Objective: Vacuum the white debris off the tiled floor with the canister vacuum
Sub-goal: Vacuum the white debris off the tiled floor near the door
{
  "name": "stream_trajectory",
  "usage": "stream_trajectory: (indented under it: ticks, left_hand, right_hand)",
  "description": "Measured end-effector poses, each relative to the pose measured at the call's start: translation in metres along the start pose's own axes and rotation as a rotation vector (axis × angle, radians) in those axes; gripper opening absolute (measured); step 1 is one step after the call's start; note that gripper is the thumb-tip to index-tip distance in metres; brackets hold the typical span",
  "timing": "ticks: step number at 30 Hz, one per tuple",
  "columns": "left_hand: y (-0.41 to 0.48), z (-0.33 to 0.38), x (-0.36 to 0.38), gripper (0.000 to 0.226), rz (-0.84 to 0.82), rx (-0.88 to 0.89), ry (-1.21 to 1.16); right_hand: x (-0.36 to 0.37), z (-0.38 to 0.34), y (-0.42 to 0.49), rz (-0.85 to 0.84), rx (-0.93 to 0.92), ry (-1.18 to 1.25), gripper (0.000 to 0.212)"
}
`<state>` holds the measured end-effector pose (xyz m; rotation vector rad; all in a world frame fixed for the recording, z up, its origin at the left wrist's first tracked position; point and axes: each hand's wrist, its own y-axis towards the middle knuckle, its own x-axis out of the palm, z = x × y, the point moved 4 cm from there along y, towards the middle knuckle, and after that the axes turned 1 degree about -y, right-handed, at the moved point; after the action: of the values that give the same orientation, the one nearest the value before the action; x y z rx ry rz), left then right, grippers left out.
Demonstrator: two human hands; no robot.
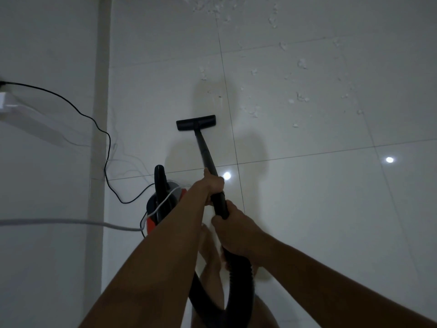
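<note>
Both hands curl their fingers round the wand, the left hand ahead of the right hand. Its floor nozzle rests on the tiled floor; white debris is scattered from its 12 to 3 o'clock. The canister vacuum stands at the left hand's 8 o'clock.

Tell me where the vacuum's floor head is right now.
In the head view the floor head sits on the tiled floor left of centre, beside a grout line, with white debris scattered beyond it and to its right.
</note>
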<state>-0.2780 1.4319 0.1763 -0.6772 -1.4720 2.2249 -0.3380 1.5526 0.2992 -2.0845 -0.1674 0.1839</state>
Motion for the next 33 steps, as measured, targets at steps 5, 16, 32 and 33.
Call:
stream_trajectory:
  ticks: [5, 16, 32, 33]
  left_hand:
    - [-0.009, 0.000, 0.021, 0.075, -0.021, -0.007, 0.009]
    - [-0.018, 0.003, 0.071, 0.077, -0.057, 0.008, -0.017]
    - [0.033, -0.022, 0.079, 0.082, -0.011, 0.118, -0.008]
    - [0.038, -0.022, 0.079, 0.082, -0.002, 0.128, -0.004]
  right_hand:
    - [-0.010, 0.017, -0.009, 0.022, 0.041, 0.046, 0.055]
    - [-0.037, 0.054, -0.011, 0.075, -0.026, -0.086, 0.057]
    - [-0.017, 0.092, 0.033, 0.081, -0.012, -0.208, 0.068]
    - [-0.017, 0.094, 0.038, 0.086, -0.014, -0.206, 0.067]
